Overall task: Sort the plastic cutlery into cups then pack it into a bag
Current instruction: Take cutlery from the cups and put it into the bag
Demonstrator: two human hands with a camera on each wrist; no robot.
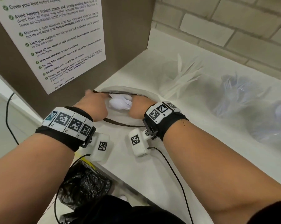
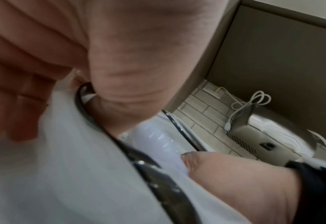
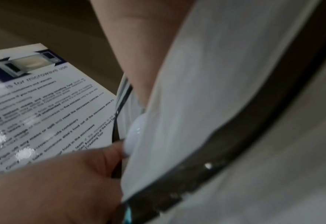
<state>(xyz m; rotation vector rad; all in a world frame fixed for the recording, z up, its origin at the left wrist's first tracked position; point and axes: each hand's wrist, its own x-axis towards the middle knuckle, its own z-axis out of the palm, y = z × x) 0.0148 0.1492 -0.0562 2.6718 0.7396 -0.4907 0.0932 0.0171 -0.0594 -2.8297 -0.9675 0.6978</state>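
Bin: a black plastic-lined bin [image 1: 86, 183] sits nearest, below the near edge of the white counter [image 1: 152, 172].
Bag: a white fabric bag with a dark brown trimmed rim [image 1: 120, 124] lies on the counter between the wrists, its mouth held wide.
Left hand: the left hand [image 1: 94, 105] is at the left side of the bag's mouth; the left wrist view shows its fingers [image 2: 14, 84] curled, thumb inside the rim, gripping the white fabric there.
Right hand: the right hand [image 1: 137, 107] reaches down into the bag from the right side; its fingers are hidden inside, so how far they close, and whether they hold anything, cannot be told.
Cutlery in bag: a bunch of white plastic spoons [image 1: 120, 102] lies in the bag's mouth, between the two hands and touching or just beside the right hand; rounded bowls show towards the near left. Its long axis runs roughly left to right, and the handle ends are hidden.
Cups: farther right on the counter a clear plastic cup [image 1: 173, 73] holds white plastic cutlery [image 1: 185, 73], handles fanning up and to the right; beyond it on the right another blurred clear cup [image 1: 238, 92] holds bluish-white pieces, too blurred to name.
Panel: a brown panel [image 1: 128, 29] stands at far left bearing a white printed microwave notice [image 1: 55, 38].
Wall: a pale brick-tiled wall [image 1: 233, 21] runs behind the counter.
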